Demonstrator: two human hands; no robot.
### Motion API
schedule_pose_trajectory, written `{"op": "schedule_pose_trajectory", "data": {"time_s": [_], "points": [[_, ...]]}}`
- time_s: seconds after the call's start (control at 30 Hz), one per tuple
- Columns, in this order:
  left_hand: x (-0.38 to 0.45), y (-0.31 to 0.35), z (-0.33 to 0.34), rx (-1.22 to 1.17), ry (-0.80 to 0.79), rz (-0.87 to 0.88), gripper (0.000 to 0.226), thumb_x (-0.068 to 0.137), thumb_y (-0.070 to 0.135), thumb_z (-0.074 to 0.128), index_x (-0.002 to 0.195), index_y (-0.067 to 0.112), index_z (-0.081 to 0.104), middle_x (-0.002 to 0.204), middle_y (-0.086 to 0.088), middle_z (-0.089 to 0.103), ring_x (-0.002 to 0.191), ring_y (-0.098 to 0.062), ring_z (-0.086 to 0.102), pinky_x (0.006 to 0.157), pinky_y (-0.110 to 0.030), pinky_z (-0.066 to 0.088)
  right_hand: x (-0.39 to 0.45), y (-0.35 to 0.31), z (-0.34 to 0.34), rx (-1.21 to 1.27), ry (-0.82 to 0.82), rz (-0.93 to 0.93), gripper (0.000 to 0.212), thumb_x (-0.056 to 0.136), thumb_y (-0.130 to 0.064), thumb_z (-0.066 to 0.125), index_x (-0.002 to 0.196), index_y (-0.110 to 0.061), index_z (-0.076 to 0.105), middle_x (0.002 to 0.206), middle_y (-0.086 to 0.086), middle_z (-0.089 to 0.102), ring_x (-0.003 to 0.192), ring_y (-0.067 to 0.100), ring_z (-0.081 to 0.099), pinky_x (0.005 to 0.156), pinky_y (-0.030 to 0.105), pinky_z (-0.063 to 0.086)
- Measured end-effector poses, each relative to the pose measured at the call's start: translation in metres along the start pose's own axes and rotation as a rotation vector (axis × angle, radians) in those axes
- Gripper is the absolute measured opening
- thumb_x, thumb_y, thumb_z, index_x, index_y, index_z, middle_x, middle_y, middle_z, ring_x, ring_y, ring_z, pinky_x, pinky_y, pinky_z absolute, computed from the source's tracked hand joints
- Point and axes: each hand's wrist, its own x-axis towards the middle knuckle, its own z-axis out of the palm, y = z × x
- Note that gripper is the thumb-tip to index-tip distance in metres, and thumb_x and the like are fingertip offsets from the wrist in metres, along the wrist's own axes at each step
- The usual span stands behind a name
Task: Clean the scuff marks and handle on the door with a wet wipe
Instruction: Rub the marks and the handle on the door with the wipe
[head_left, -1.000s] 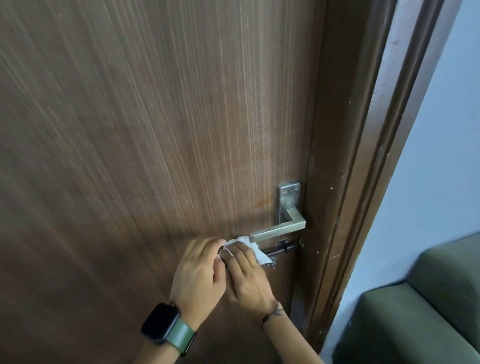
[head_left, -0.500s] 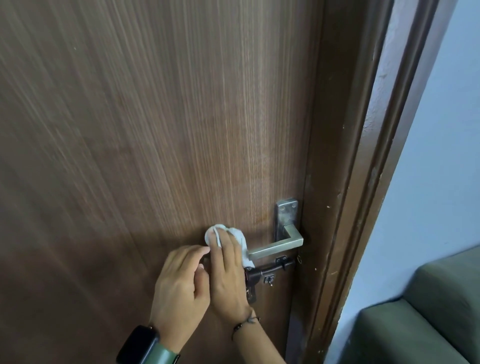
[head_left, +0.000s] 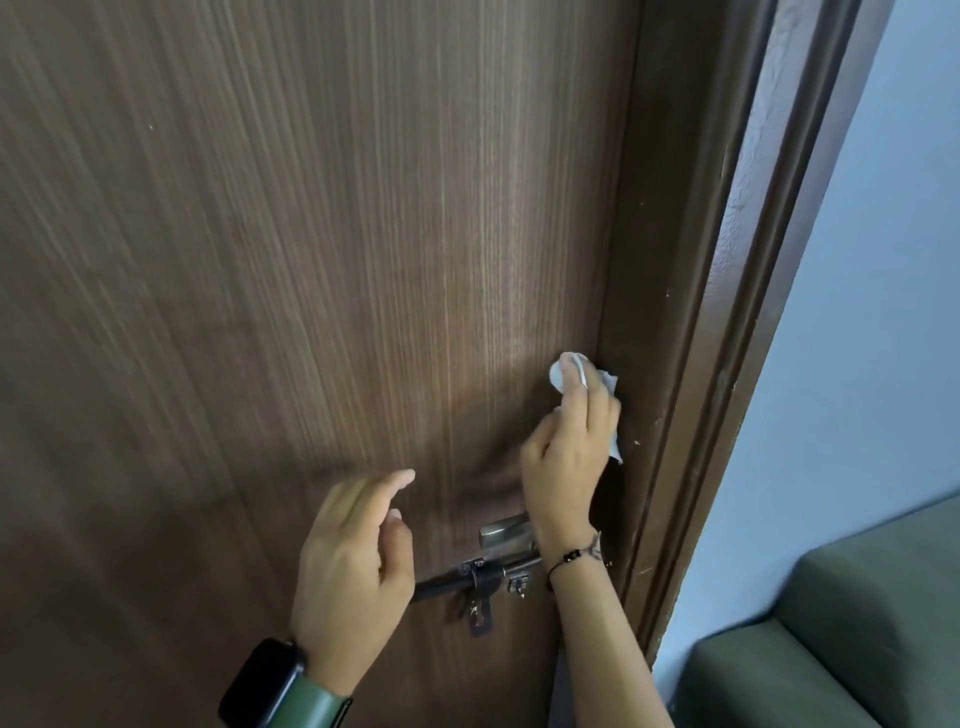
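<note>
Head view, the only view supplied: the door (head_left: 311, 260) fills most of the frame, its wood grain running vertically, with the door frame (head_left: 670, 312) along its right edge. The right hand (head_left: 569, 452) is pressed flat against the door panel close to that edge, fingers extended upward and closed down on the wet wipe (head_left: 561, 370), which is trapped between the fingers and the wood; white folds of it are seen above the fingertips and along the outer side of the hand. The left hand (head_left: 353, 566) is held off to the lower left, fingers loosely spread and empty; whether it touches the door cannot be told. The two hands are well apart. The handle (head_left: 504, 529) lies directly below the right hand, just beside its wrist, and is largely hidden by it; only the free end of the lever is seen, its long axis running roughly horizontally toward the left. A dark sliding bolt (head_left: 478, 577) sits just beneath the handle, lying between the two wrists on a similar axis. It is judged that the panel beside the frame is being wiped and that the handle would be reached by a downward stroke of the right hand, which is the nearer and already carries the wipe. Scuff marks cannot be made out on the panel; pale flecks are noted on the frame.
</note>
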Motion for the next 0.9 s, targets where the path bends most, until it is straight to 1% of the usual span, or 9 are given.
{"op": "schedule_pose_trajectory", "data": {"time_s": [0.1,0.23,0.33,0.47,0.53,0.67,0.73,0.8,0.9], "points": [[0.003,0.001,0.004,-0.018,-0.01,-0.003,0.037,0.078,0.015,0.036,0.098,0.003,0.065,0.089,-0.006,0.068,0.086,-0.01,0.053,0.076,-0.022,0.044,-0.003,-0.014,0.003,0.0,-0.011,-0.111,0.048,0.076,0.019,0.042,0.121,0.007,0.054,0.116,0.023,0.059,0.109,0.032,0.051,0.101,0.044,0.039],[0.012,0.004,0.006,0.001,-0.003,0.031,0.037,0.077,0.014,0.036,0.097,0.002,0.065,0.092,-0.008,0.068,0.089,-0.012,0.052,0.079,-0.021,0.042,-0.021,-0.032,0.01,0.073,-0.184,-0.549,0.031,0.089,0.008,0.049,0.119,0.005,0.059,0.116,0.02,0.063,0.108,0.029,0.055,0.1,0.038,0.042],[0.012,0.001,0.0,-0.006,0.024,0.017,0.037,0.077,0.014,0.036,0.098,0.004,0.064,0.09,-0.005,0.067,0.087,-0.009,0.052,0.077,-0.019,0.041,0.001,-0.012,0.002,0.112,-0.069,-0.363,0.034,0.082,0.017,0.048,0.111,0.006,0.062,0.11,0.018,0.066,0.105,0.03,0.059,0.096,0.043,0.044],[0.006,-0.003,-0.004,-0.002,0.041,-0.027,0.038,0.078,0.017,0.035,0.097,0.004,0.065,0.091,-0.005,0.068,0.087,-0.007,0.053,0.076,-0.018,0.041,0.021,0.002,-0.006,0.001,0.08,-0.095,0.04,0.081,0.018,0.041,0.115,0.008,0.059,0.116,0.022,0.062,0.11,0.035,0.056,0.107,0.042,0.036],[0.004,-0.001,-0.003,-0.009,0.044,-0.043,0.039,0.077,0.017,0.035,0.097,0.003,0.065,0.091,-0.006,0.068,0.088,-0.009,0.053,0.076,-0.019,0.041,0.008,-0.015,0.0,0.053,0.02,-0.171,0.039,0.083,0.015,0.04,0.117,0.008,0.057,0.117,0.023,0.061,0.113,0.032,0.052,0.108,0.037,0.033],[0.0,0.008,0.0,0.011,0.036,-0.033,0.038,0.077,0.015,0.035,0.096,0.002,0.065,0.092,-0.008,0.069,0.088,-0.011,0.052,0.078,-0.021,0.04,-0.031,-0.036,0.013,0.109,-0.229,-0.546,0.029,0.093,0.0,0.048,0.12,0.004,0.056,0.119,0.02,0.06,0.111,0.029,0.05,0.102,0.035,0.039],[-0.005,0.01,-0.003,0.013,0.046,-0.031,0.038,0.077,0.015,0.035,0.097,0.002,0.065,0.092,-0.007,0.069,0.088,-0.009,0.052,0.08,-0.018,0.039,-0.04,-0.028,0.013,0.132,-0.233,-0.455,0.025,0.093,-0.003,0.049,0.115,0.002,0.059,0.119,0.013,0.057,0.107,0.026,0.05,0.098,0.032,0.042],[-0.012,0.009,-0.008,0.02,0.05,-0.056,0.038,0.078,0.016,0.035,0.097,0.003,0.065,0.092,-0.005,0.068,0.088,-0.008,0.052,0.079,-0.016,0.039,-0.051,-0.02,0.009,0.121,-0.165,-0.247,0.024,0.088,0.004,0.047,0.102,0.002,0.065,0.109,0.01,0.055,0.094,0.024,0.054,0.082,0.028,0.047],[-0.021,0.007,-0.013,0.045,0.035,-0.086,0.039,0.077,0.017,0.034,0.097,0.003,0.065,0.09,-0.005,0.069,0.087,-0.008,0.052,0.077,-0.018,0.041,-0.073,-0.016,-0.001,-0.025,-0.345,-0.338,0.025,0.076,0.012,0.047,0.088,0.001,0.065,0.093,0.015,0.062,0.084,0.028,0.055,0.065,0.028,0.05]]}}
